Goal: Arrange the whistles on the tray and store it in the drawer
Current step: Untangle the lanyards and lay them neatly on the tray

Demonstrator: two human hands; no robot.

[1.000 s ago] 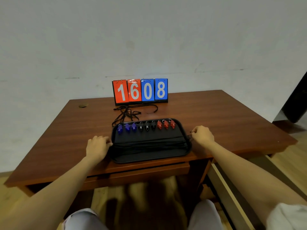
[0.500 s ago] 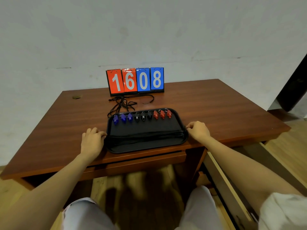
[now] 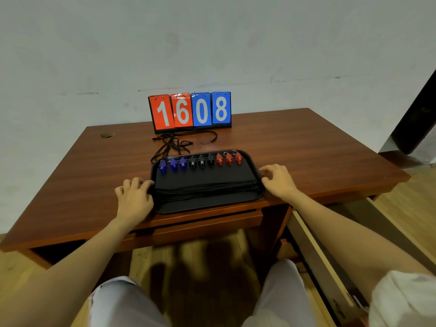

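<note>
Done: blue, black, red plastic whistles (image 3: 200, 160) rowed on black plastic tray (image 3: 207, 205).
Hands: left hand (image 3: 134, 197), right hand (image 3: 278, 179) gripping its side rims.
Left: tray sits on wooden desk (image 3: 306, 142); open drawer (image 3: 316, 246) awaits.

Pale scuffed wall (image 3: 212, 43), reddish-brown wooden desk (image 3: 306, 142) standing against it, light wood-plank floor (image 3: 412, 208), dark upright panel (image 3: 415, 119) at far right

9 whistles (image 3: 202, 160) lie on the tray (image 3: 212, 206), scoreboard (image 3: 191, 110) behind it.
</note>
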